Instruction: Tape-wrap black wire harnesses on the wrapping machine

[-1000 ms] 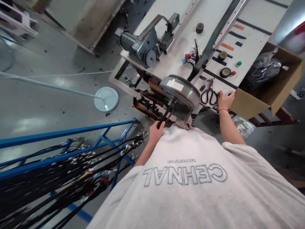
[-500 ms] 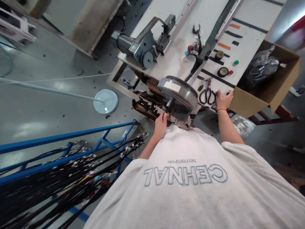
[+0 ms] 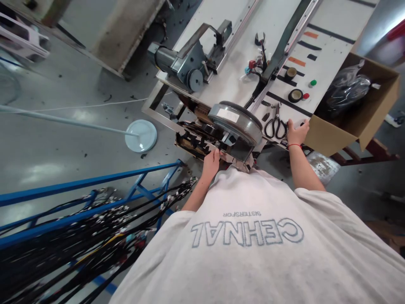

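Note:
My left hand (image 3: 211, 163) is at the front edge of the machine frame, below a round grey metal drum (image 3: 245, 122). Its fingers are pressed together near the metal edge; what they hold, if anything, is too small to make out. My right hand (image 3: 297, 133) rests on the near edge of the white workbench (image 3: 211, 90), thumb and fingers apart. Just left of it lie black-handled scissors (image 3: 276, 126), beside a small dark piece (image 3: 266, 117). A roll of black tape (image 3: 295, 96) sits farther up.
An open cardboard box (image 3: 335, 133) holding plastic-wrapped items stands right of the bench. A motor unit (image 3: 180, 63) is mounted at the bench's left. Red (image 3: 306, 96) and green (image 3: 313, 83) buttons sit on the top. A blue rack (image 3: 126, 179) with black cables stands lower left.
My left hand has shifted slightly left along the frame. The pale rod and the parts under the drum look different. My right hand stays in place.

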